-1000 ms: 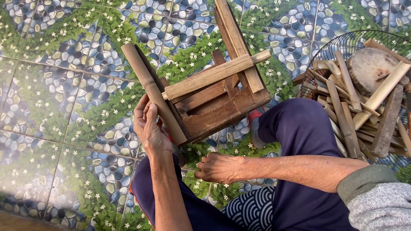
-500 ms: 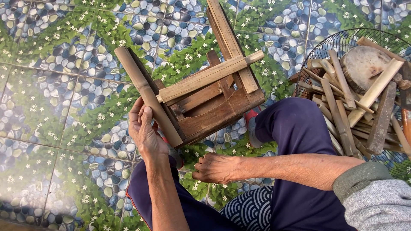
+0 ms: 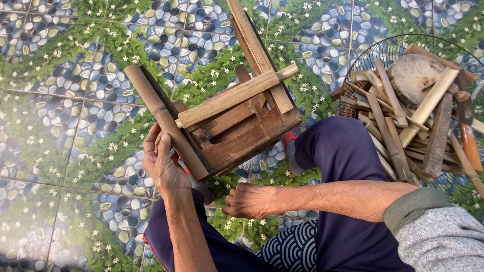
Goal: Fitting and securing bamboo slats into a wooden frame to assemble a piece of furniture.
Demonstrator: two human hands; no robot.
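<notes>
Left hand (image 3: 164, 163) pressed flat, fingers together, against the near leg of the tipped wooden stool (image 3: 229, 118) lying mid-scene on the tiled floor (image 3: 65, 126). Right hand (image 3: 249, 200) loosely curled just near of the stool's lower edge, holding nothing visible. Open tiles left; wire basket (image 3: 370, 53) of wood scraps close on the right.

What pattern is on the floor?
Pebbles, green leaves and tiny white flowers on the floor tiles; head view.

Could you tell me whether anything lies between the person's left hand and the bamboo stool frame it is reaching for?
Nothing visible does. The left hand already rests against a leg of the bamboo stool frame, with no gap showing. The right hand sits apart, lower down by the knee.
</notes>
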